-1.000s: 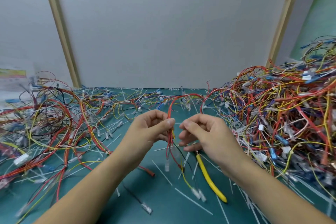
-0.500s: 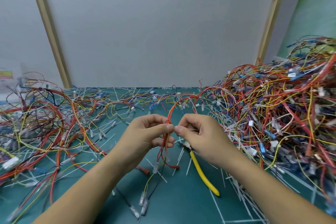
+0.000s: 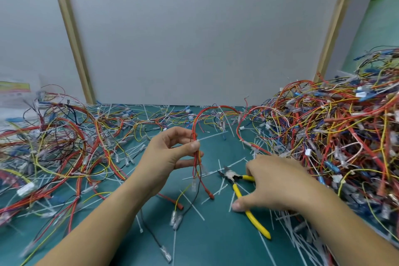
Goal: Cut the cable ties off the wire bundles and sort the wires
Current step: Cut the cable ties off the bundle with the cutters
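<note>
Head view: the left hand [image 3: 172, 153] pinches a red wire bundle [image 3: 197, 160] upright above the green mat [image 3: 216, 244], at centre. The right hand [image 3: 278, 185], blurred, is spread over the yellow-handled cutters [image 3: 259, 225] just to its right; whether it grips them cannot be told. A left wire heap [image 3: 60, 149] and a right wire heap [image 3: 345, 136] flank them.

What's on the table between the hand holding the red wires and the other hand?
In the head view: the metal nose of the yellow-handled cutters and a few cut white ties, on the green mat.
</note>
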A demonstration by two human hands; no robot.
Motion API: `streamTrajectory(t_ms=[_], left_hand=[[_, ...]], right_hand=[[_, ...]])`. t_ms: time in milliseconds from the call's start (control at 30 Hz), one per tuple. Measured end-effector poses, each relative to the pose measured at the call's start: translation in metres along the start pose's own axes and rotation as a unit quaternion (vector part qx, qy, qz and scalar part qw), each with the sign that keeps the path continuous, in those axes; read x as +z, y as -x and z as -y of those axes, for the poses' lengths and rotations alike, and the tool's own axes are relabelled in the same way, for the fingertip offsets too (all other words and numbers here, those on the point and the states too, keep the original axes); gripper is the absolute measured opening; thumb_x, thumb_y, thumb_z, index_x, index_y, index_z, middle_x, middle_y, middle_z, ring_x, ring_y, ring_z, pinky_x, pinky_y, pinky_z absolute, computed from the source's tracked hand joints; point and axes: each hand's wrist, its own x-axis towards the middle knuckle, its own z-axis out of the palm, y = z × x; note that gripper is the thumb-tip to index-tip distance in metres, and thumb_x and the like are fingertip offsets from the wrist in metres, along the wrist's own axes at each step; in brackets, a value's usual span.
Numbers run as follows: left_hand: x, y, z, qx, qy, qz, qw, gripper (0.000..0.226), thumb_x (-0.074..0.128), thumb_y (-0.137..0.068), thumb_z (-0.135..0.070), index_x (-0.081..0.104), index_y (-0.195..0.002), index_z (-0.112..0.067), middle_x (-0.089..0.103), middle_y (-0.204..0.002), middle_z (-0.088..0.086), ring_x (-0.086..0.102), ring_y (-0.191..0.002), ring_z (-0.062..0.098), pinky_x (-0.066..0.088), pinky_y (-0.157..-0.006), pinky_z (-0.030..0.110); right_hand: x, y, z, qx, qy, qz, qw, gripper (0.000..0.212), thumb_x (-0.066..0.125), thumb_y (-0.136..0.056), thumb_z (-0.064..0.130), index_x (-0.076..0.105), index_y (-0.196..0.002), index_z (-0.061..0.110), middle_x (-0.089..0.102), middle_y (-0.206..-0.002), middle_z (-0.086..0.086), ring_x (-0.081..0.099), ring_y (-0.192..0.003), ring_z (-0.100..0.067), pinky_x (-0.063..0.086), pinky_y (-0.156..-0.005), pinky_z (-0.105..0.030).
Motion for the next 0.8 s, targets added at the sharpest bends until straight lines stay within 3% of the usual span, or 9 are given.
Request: streamTrajectory(t_ms=[133,233,300,400,467,600,800], left_hand=[[-0.005,-0.003,0.001,0.015,0.0,-0.026,1.0,0.015,0.074,-0.082,-0.004,0.068,-0.095,-0.009,0.065,-0.077,0.004,0.069,-0.072,0.017,0.059,-0.064,0.031],[-0.008,-0.004,-0.001,0.033,0.009,-0.049,0.998,0.013,0.072,-0.083,-0.004,0.068,-0.094,-0.01,0.066,-0.073,0.002,0.069,-0.068,0.014,0.059,-0.062,0.029],[-0.01,-0.005,-0.002,0.042,0.02,-0.062,0.997,0.015,0.071,-0.085,-0.002,0.066,-0.098,-0.006,0.068,-0.072,0.003,0.07,-0.068,0.016,0.059,-0.061,0.028],[-0.01,-0.004,-0.004,0.049,0.036,-0.065,0.996,0.021,0.072,-0.084,-0.005,0.065,-0.103,-0.005,0.065,-0.075,0.007,0.071,-0.071,0.02,0.059,-0.062,0.029],[-0.009,-0.003,-0.004,0.058,0.038,-0.052,0.996,0.021,0.075,-0.08,-0.009,0.068,-0.1,-0.01,0.062,-0.072,0.006,0.072,-0.073,0.021,0.059,-0.063,0.029],[-0.006,-0.002,-0.005,0.079,0.03,-0.024,0.996,0.015,0.076,-0.077,-0.016,0.074,-0.09,-0.023,0.061,-0.066,0.0,0.072,-0.074,0.02,0.059,-0.066,0.03],[-0.006,-0.002,-0.006,0.086,0.009,-0.009,0.996,0.021,0.077,-0.078,-0.017,0.072,-0.098,-0.018,0.06,-0.074,0.007,0.07,-0.077,0.018,0.06,-0.067,0.031]], right_hand=[[-0.004,0.0,-0.001,-0.005,-0.029,-0.041,0.999,0.04,0.062,-0.068,0.058,0.052,-0.073,0.019,0.049,-0.064,0.002,0.046,-0.058,-0.019,0.036,-0.052,-0.031],[-0.007,-0.002,-0.008,-0.012,-0.139,-0.071,0.988,0.038,0.061,-0.076,0.054,0.066,-0.086,0.018,0.065,-0.076,-0.002,0.061,-0.07,-0.021,0.052,-0.066,-0.038],[-0.01,-0.004,-0.012,-0.042,-0.269,-0.076,0.959,0.029,0.065,-0.083,0.052,0.07,-0.092,0.025,0.071,-0.085,0.005,0.067,-0.079,-0.012,0.055,-0.077,-0.039],[-0.009,-0.006,-0.011,-0.095,-0.39,-0.088,0.912,0.015,0.067,-0.088,0.047,0.069,-0.1,0.037,0.069,-0.087,0.027,0.065,-0.079,0.003,0.051,-0.07,-0.023],[-0.004,-0.007,-0.007,-0.125,-0.431,-0.088,0.889,0.013,0.068,-0.09,0.041,0.068,-0.103,0.04,0.067,-0.089,0.033,0.065,-0.082,0.006,0.05,-0.071,-0.019],[0.006,-0.012,-0.001,-0.146,-0.463,-0.088,0.87,0.017,0.069,-0.092,0.032,0.07,-0.108,0.04,0.07,-0.102,0.022,0.066,-0.094,-0.001,0.053,-0.093,-0.035],[0.012,-0.018,-0.001,-0.153,-0.445,-0.089,0.878,0.026,0.067,-0.094,0.032,0.068,-0.119,0.04,0.064,-0.109,0.028,0.063,-0.103,0.002,0.051,-0.099,-0.038]])
